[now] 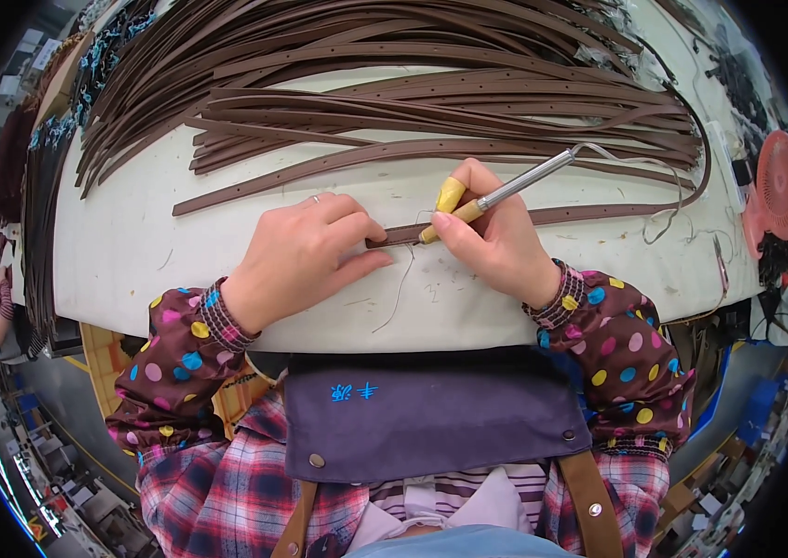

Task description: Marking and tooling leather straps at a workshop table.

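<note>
A narrow dark brown strap (403,234), leather-like, lies across the white tabletop in front of me. My left hand (306,244), with a ring on one finger, pinches the strap's left end. In my right hand (496,232) is a pen-shaped tool (529,179) with a silver shaft and a yellowish grip. Its lower end meets the strap's edge just right of my left fingertips; the exact tip is too small to make out. A yellow finger cover (450,195) sits on a right finger. From the strap, a loose thread (401,293) trails toward me.
Several brown straps with punched holes (450,93) lie heaped beyond my hands. A thin grey cord (636,158) runs from the tool's upper end. At the right are a pink fan (780,177) and small pointed scissors or tweezers (721,265). Dark straps (40,232) hang off the left edge.
</note>
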Demonstrator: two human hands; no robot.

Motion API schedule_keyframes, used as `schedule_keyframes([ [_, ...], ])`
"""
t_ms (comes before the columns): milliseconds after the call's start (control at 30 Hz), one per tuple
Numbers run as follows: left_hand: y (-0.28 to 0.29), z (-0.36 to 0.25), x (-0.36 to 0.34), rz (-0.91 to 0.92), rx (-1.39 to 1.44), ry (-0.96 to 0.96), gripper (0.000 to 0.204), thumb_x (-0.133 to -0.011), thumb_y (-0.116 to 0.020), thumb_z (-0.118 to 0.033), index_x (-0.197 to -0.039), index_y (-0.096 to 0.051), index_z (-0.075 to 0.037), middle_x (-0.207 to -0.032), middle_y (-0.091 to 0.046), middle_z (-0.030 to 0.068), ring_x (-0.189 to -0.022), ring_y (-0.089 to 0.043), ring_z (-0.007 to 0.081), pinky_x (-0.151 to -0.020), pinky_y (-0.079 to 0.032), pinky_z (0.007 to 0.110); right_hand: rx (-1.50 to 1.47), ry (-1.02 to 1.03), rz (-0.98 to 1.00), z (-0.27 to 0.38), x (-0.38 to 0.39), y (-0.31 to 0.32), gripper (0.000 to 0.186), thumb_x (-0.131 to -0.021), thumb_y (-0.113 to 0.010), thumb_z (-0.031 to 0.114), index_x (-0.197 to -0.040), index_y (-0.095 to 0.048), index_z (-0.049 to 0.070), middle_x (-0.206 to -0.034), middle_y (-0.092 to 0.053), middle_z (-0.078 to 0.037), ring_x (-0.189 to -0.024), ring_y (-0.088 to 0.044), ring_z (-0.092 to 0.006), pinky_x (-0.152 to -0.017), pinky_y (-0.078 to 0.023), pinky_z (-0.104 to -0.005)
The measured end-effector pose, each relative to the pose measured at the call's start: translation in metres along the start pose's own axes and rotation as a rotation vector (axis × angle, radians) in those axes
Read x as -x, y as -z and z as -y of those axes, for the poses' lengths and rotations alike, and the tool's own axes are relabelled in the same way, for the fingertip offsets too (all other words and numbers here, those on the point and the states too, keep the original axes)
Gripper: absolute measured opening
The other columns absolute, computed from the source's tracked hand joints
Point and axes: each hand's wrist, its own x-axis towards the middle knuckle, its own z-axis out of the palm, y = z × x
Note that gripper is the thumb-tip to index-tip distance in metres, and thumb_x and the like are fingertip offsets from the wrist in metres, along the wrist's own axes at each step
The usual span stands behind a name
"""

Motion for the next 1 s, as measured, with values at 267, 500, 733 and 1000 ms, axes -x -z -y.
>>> schedule_keyframes([
  [267, -0.006, 0.001, -0.016, 0.147, 0.356, 0.257, 0.013, -0.080, -0.071, -0.010, -0.086, -0.060, -0.006, -0.074, -0.059, 0.0028, -0.065, -0.058, 0.0129, -0.058, -0.047, 0.026, -0.036, -0.038, 0.023, 0.002, 0.002, -0.001, 0.015, -0.088, -0.060, 0.007, -0.091, -0.046, 0.004, -0.077, -0.057, -0.002, -0.068, -0.053, -0.0042, -0.059, -0.043, -0.0200],
  [500, 0.001, 0.012, -0.006, 0.181, 0.735, 0.481, 0.014, -0.084, -0.068, -0.009, -0.091, -0.057, -0.003, -0.077, -0.062, 0.0061, -0.068, -0.061, 0.0149, -0.060, -0.048, 0.028, -0.043, -0.075, 0.066, 0.003, 0.002, 0.000, 0.014, -0.092, -0.060, 0.012, -0.099, -0.050, 0.004, -0.077, -0.058, -0.001, -0.067, -0.052, -0.0033, -0.056, -0.044, -0.0206],
  [733, -0.010, 0.018, 0.005, -0.056, 0.004, -0.087, 0.019, -0.076, -0.070, -0.002, -0.092, -0.059, -0.006, -0.086, -0.062, 0.0039, -0.068, -0.060, 0.0150, -0.055, -0.049, 0.027, 0.270, 0.277, 0.016, -0.007, 0.000, -0.003, 0.016, -0.089, -0.064, 0.009, -0.104, -0.058, 0.005, -0.078, -0.063, -0.006, -0.065, -0.059, -0.0130, -0.057, -0.049, -0.0254],
  [1000, -0.004, 0.013, 0.002, -0.062, 0.803, 0.435, 0.008, -0.088, -0.061, -0.004, -0.094, -0.056, -0.005, -0.083, -0.061, -0.0004, -0.068, -0.059, 0.0070, -0.058, -0.050, 0.022, 0.898, 0.618, -0.024, 0.008, -0.010, 0.007, 0.033, -0.073, -0.076, 0.004, -0.101, -0.059, 0.007, -0.092, -0.066, -0.010, -0.077, -0.062, -0.0271, -0.065, -0.050, -0.0331],
])
